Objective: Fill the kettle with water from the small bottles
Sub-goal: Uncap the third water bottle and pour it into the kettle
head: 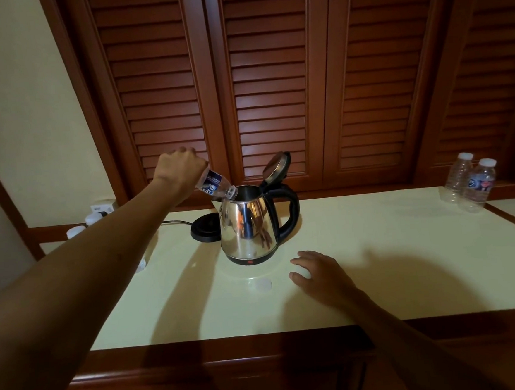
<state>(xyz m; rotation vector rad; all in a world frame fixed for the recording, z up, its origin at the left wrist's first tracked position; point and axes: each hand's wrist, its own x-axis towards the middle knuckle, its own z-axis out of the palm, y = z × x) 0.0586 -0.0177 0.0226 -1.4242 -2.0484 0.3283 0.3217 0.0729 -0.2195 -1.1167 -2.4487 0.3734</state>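
Observation:
A shiny steel kettle [247,226] with a black handle stands in the middle of the pale table [376,262], its lid [277,166] flipped up. My left hand [178,170] grips a small clear bottle [216,187] tilted neck-down, its mouth at the kettle's opening. My right hand [319,271] rests flat on the table just right of the kettle, fingers spread and holding nothing. A white bottle cap [262,285] lies on the table in front of the kettle.
The black kettle base [205,230] with its cord sits left behind the kettle. Two small bottles [470,181] stand at the table's far right. More bottle tops [84,225] show at the left behind my forearm. Dark louvred doors [273,87] rise behind the table.

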